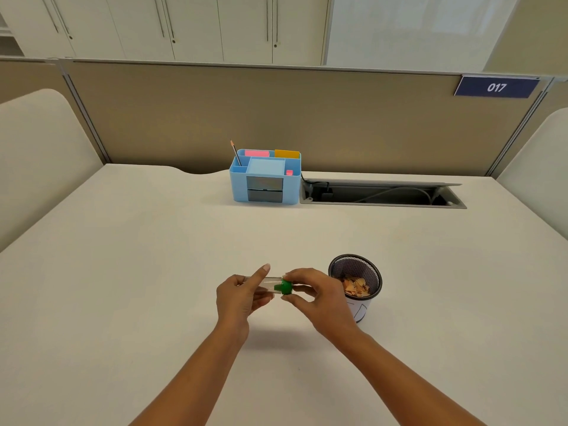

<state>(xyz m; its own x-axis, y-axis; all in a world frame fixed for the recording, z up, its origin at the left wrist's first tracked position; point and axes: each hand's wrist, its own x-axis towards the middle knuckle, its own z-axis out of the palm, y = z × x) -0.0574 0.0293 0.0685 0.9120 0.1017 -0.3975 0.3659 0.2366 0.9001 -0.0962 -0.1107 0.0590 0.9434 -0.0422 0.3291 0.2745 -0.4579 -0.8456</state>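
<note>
Above the white desk (pixel 153 272) my left hand (pixel 238 298) grips a clear plastic tube (pixel 270 282), the body of a pencil sharpener, with my index finger stretched along it. My right hand (pixel 313 295) pinches the green sharpener cap (pixel 285 287) at the tube's right end between thumb and fingers. Just right of my hands stands a black mesh cup (pixel 356 285) holding pencil shavings.
A blue desk organiser (pixel 264 179) with a pencil (pixel 236 152), pink and yellow note pads stands at the back centre. An open cable tray (pixel 381 195) lies to its right. Partition walls close off the back and both sides.
</note>
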